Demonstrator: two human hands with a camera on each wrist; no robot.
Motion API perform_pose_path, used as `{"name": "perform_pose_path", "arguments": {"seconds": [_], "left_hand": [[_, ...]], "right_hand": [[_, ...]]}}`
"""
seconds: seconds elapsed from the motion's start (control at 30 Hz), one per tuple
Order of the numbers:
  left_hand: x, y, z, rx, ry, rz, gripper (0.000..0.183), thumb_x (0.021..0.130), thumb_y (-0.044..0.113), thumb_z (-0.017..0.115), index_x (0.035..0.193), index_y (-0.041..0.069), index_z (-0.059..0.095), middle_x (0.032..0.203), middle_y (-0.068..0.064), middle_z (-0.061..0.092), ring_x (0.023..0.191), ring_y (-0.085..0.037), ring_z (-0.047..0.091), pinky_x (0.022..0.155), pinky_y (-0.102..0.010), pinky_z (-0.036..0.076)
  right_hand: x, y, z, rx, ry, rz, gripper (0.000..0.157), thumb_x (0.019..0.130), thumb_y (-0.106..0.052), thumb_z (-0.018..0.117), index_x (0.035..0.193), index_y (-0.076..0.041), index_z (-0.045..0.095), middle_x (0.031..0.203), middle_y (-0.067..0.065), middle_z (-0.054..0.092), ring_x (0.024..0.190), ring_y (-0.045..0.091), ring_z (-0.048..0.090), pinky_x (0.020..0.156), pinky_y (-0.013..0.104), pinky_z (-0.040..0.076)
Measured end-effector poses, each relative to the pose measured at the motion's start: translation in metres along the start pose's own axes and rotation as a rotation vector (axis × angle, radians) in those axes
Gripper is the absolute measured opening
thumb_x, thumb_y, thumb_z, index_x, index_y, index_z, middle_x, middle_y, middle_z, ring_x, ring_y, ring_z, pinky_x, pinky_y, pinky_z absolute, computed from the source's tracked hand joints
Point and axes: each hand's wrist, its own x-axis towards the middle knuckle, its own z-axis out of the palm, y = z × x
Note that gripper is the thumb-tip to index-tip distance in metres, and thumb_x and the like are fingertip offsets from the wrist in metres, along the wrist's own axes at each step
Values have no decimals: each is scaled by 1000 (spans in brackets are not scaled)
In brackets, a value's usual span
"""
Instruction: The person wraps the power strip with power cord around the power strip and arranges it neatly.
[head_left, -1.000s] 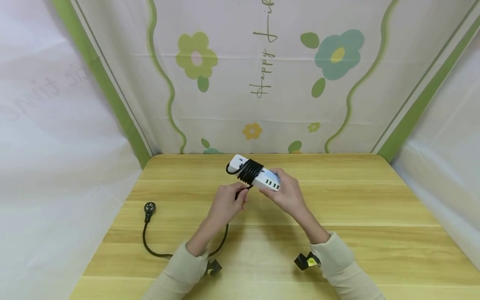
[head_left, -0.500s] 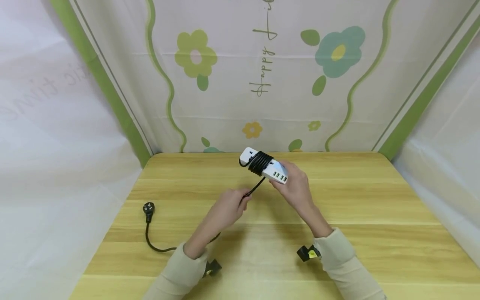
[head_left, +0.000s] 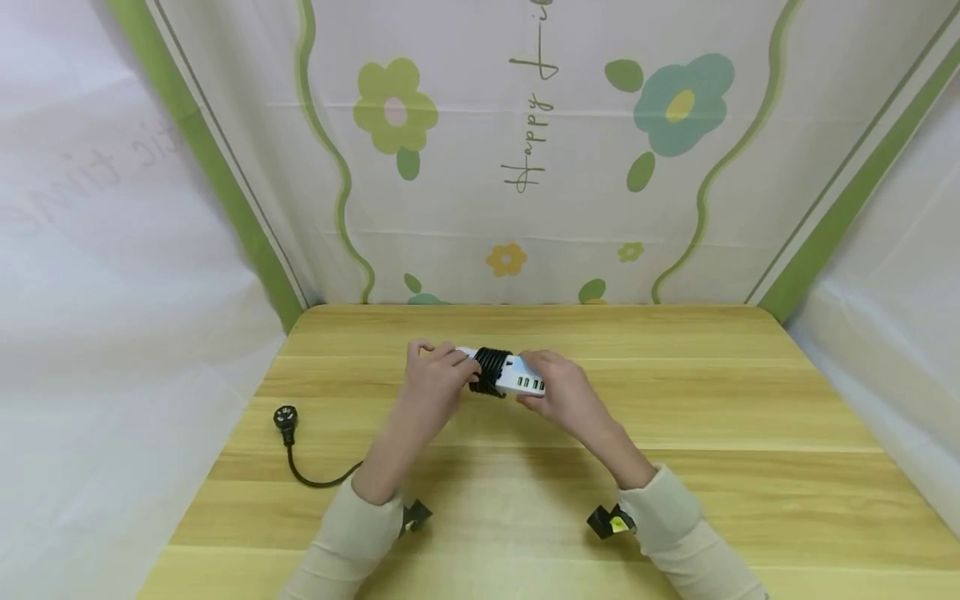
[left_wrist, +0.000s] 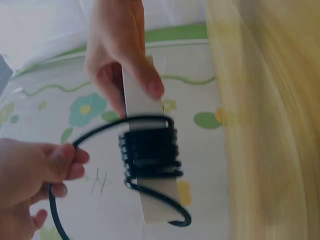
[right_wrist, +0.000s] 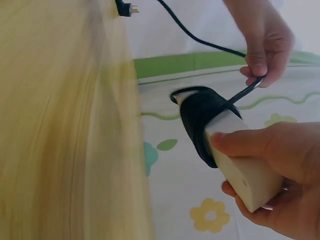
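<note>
A white power strip (head_left: pixel 513 375) with USB ports is held above the table by my right hand (head_left: pixel 561 388), which grips its right end. Several turns of its black cord (head_left: pixel 491 372) wrap round the middle, seen as a tight coil (left_wrist: pixel 150 152) in the left wrist view. My left hand (head_left: pixel 435 383) pinches the cord's free length between thumb and fingers, just apart from the strip, as the left wrist view shows. In the right wrist view the cord runs from the coil to my left hand (right_wrist: pixel 270 52). The black plug (head_left: pixel 285 418) lies at the table's left.
The wooden table (head_left: pixel 712 392) spreads below both hands, its back edge against a flowered curtain (head_left: pixel 465 167). White cloth (head_left: pixel 127 333) hangs at the left and right. Black wrist devices (head_left: pixel 611 522) sit under both cuffs.
My left hand has moved up and over to the strip's far left side, carrying the cord round. The strip first rose to the right, then came back down left. The plug has slid slightly left.
</note>
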Motion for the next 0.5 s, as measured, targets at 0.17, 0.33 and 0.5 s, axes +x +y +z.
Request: {"name": "perform_pose_path", "arguments": {"seconds": [0.17,0.33,0.5], "left_hand": [[1,-16,-3,-69,12,58,8,85,27,77,86,20,74,86,8,75,82,-11,66,83,-43,41],[-2,-31,-2,-249,-11,116,4,85,19,76,87,19,73,86,9,74,86,-11,65,84,-44,39],[-5,-42,2,-569,-70,155,7,88,9,71,91,14,73,90,5,73,89,-12,64,83,-36,38]], "right_hand": [[-3,-8,-8,20,-79,-114,61,72,-14,90,127,-1,66,120,15,70,97,25,69,75,33,59],[-5,-14,-16,80,-179,-180,58,75,-18,89,127,-6,66,121,11,71,99,20,68,79,32,57],[-7,-18,-22,145,-227,-278,57,77,-24,88,128,-9,67,123,7,70,102,18,67,79,27,54]]}}
